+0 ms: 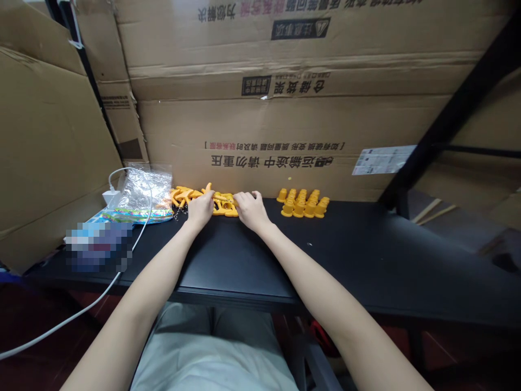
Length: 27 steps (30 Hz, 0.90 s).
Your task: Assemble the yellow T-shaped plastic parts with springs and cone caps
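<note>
Both hands are at a pile of orange plastic pieces [226, 212] by the back of the black table. My left hand [200, 210] is closed around an orange plastic piece [209, 187], whose rounded end sticks up above the fingers. My right hand [252, 210] lies palm down at the pile's right side with its fingers bent. Its fingertips are at the orange pieces, and what they pinch is hidden. More branching orange pieces [185, 194] lie left of my left hand, with small thin metal-looking bits [179, 212] beside them.
Several orange cup-shaped pieces [299, 207] stand in rows to the right. A clear plastic bag [142, 187] with a colourful edge lies at the left, crossed by a white cable [140, 236]. Cardboard [264, 119] walls the back of the black table [240, 271]. A black metal post [431, 114] slants at right.
</note>
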### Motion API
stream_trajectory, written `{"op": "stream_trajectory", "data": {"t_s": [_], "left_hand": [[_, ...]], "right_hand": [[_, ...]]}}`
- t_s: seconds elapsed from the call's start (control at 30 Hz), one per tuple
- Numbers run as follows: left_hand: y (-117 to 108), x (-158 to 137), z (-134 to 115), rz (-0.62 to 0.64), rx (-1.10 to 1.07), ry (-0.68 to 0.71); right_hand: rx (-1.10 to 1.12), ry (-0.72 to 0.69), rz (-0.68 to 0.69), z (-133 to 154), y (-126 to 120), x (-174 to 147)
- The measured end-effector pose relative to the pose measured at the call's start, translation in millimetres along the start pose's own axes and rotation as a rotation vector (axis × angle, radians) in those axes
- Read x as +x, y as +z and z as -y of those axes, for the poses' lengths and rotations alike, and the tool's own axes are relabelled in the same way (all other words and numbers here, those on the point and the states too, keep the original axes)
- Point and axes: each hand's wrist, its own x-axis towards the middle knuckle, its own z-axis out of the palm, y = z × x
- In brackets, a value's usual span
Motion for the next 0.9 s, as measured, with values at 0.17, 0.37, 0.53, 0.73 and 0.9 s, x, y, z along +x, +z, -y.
{"op": "stream_trajectory", "data": {"t_s": [0.17, 0.37, 0.53, 0.73, 0.9], "left_hand": [[-3.1, 4.5, 19.5, -0.068, -0.024, -0.106], [3.8, 7.0, 39.6, -0.092, -0.046, -0.146], [17.6, 7.6, 51.7, -0.019, 0.03, -0.128], [26.2, 7.6, 57.6, 0.042, 0.042, -0.144], [26.7, 10.2, 57.8, 0.043, 0.025, -0.175]], "right_hand": [[0.052, 0.171, -0.084, -19.3, 3.1, -4.1], [0.076, 0.516, -0.069, -67.0, 23.4, -22.2], [0.103, 0.656, -0.063, -91.0, 34.5, -35.4], [0.028, 0.7, -0.002, -90.1, 33.5, -35.4], [-0.016, 0.776, 0.06, -94.0, 38.5, -37.2]]}}
